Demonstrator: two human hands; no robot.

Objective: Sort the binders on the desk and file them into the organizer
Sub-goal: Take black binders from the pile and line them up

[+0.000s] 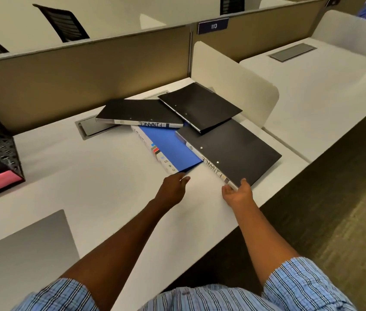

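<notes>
Where the black binder (233, 149) overlaps, the blue binder (168, 144) lies partly hidden.

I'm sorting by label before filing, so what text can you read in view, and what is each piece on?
"FINANCE": spine of the far black binder.
"FINANCE": spine of the near black binder.
"113": blue sign on the partition.
Blue binder spine: handwriting partly hidden, small print too small to read.
Uppermost black binder: no text showing.

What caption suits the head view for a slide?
Left hand reaches the blue binder; right hand grips the nearer black FINANCE binder on the desk.
</notes>
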